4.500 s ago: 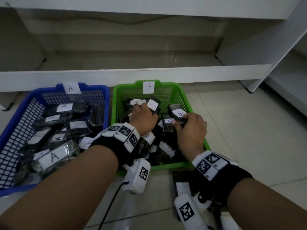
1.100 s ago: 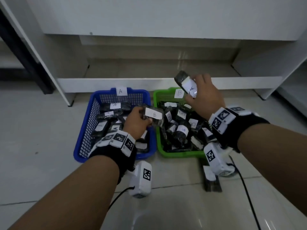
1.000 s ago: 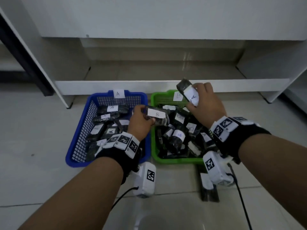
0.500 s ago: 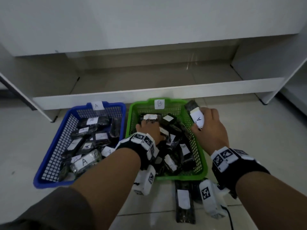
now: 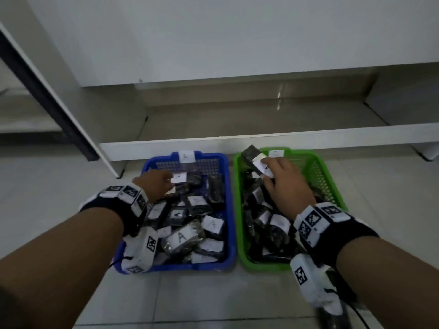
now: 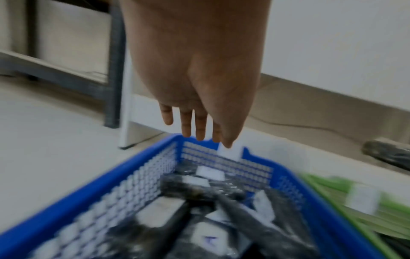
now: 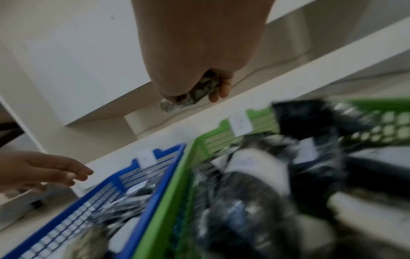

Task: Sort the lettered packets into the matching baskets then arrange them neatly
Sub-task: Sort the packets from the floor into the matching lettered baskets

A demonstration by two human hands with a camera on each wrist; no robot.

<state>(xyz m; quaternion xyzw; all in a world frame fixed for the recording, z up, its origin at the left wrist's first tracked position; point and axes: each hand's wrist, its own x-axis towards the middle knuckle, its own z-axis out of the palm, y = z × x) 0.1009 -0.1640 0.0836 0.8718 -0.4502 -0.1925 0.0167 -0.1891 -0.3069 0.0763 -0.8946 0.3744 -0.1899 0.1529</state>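
Note:
A blue basket (image 5: 228, 210) tagged A sits left of a green basket (image 5: 330, 184) tagged B on the floor. Both hold several black packets with white letter labels. My right hand (image 5: 282, 179) grips a black packet (image 5: 255, 159) with an A on its label, raised over the green basket's far left corner; the right wrist view shows the fingers (image 7: 224, 89) curled round this packet (image 7: 195, 94). My left hand (image 5: 154, 184) hovers over the far left of the blue basket (image 6: 155, 175) with fingers (image 6: 188, 124) straight and nothing in it.
A white low shelf (image 5: 261, 141) runs just behind the baskets, with a white upright panel (image 5: 71, 110) at the left. One more dark packet (image 5: 332, 319) lies on the tiled floor in front of the green basket, under my right wrist.
My left hand has left the green basket and moved over the blue one, empty. My right hand still holds the A packet, now nearer the gap between the baskets. The view shifted left.

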